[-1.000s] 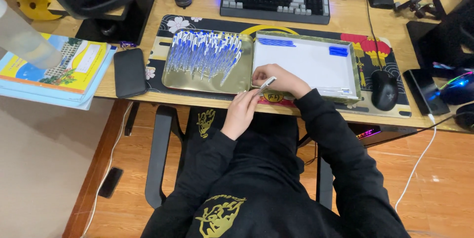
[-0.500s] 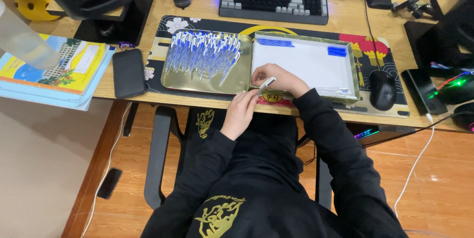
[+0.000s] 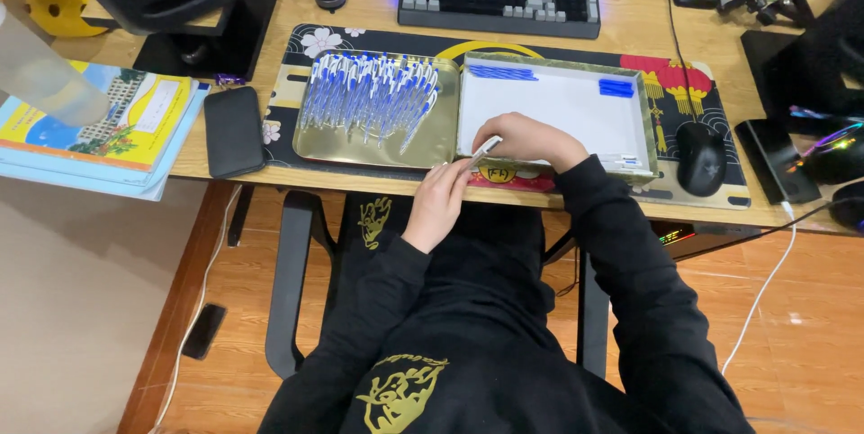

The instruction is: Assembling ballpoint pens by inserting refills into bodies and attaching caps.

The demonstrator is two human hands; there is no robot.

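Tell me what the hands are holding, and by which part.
A white pen: right hand at one end, left hand at the other end.

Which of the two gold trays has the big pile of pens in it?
The left gold tray, beside the black phone; the right tray holds mostly a white sheet.

The scene is viewed from one head-worn camera, aimed steeply down at close range. The desk (image 3: 378, 184) edge and the lap are framed together.
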